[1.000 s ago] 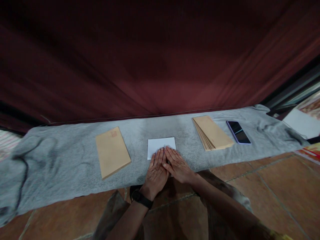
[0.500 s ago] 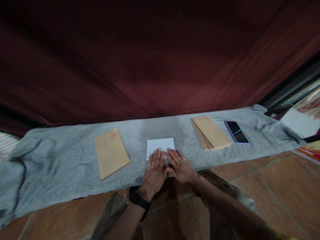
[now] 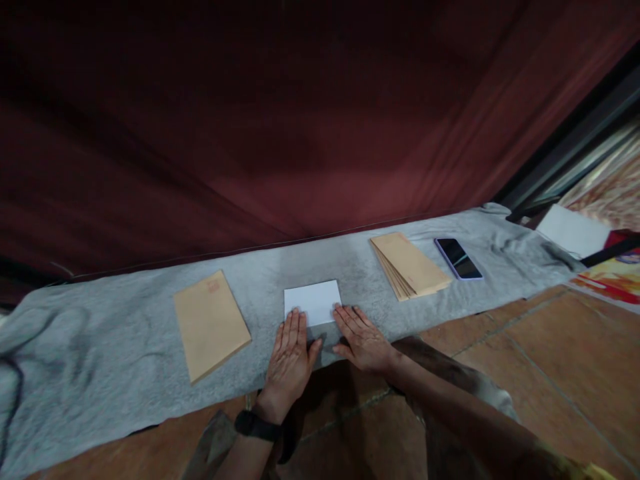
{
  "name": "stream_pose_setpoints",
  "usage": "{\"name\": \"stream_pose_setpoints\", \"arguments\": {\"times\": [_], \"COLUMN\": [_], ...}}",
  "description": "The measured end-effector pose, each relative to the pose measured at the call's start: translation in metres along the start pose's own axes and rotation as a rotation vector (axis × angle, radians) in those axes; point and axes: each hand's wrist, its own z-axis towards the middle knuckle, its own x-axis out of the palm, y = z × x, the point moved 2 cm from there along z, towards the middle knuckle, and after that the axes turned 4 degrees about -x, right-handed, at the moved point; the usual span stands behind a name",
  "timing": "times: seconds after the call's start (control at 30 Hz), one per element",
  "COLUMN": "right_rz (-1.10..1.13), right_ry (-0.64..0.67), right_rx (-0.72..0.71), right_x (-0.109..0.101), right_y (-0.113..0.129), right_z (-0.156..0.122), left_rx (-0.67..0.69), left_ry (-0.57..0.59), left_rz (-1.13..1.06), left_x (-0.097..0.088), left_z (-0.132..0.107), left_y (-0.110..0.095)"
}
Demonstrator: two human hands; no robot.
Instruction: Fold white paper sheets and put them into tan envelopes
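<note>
A small white sheet of paper, possibly folded, lies flat on the grey cloth in front of me. My left hand rests palm down with its fingertips on the paper's near left corner. At the near right corner my right hand presses its flat fingertips. Both hands have their fingers stretched out and the thumbs point towards each other. Left of the paper lies a brown envelope or stack of envelopes. To the right is a fanned stack of brown envelopes.
Beyond the right-hand envelopes lies a phone in a purple case. A dark red curtain hangs along the cloth's far edge. Tiled floor shows on the near side. A white object stands at far right.
My hands have spread apart from the paper's middle, the left one moving towards the left corner. More of the paper shows between them. The whole view has tilted slightly.
</note>
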Motion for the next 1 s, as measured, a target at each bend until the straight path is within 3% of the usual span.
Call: {"name": "stream_pose_setpoints", "arguments": {"times": [0.43,0.6,0.77,1.0], "right_rz": [0.004,0.06,0.156,0.074], "right_ry": [-0.012,-0.006,0.025,-0.001], "right_rx": [0.059,0.003,-0.019,0.038], "right_x": [-0.004,-0.011,0.005,0.013], "right_y": [-0.007,0.01,0.038,0.045], "right_z": [-0.005,0.013,0.026,0.018], "left_rx": [0.002,0.012,0.024,0.032], "left_ry": [0.038,0.066,0.091,0.079], "left_rz": [0.024,0.006,0.018,0.014], "left_x": [-0.002,-0.006,-0.004,-0.001], "left_z": [-0.003,0.0,-0.002,-0.003], "left_y": [0.01,0.008,0.012,0.013]}}
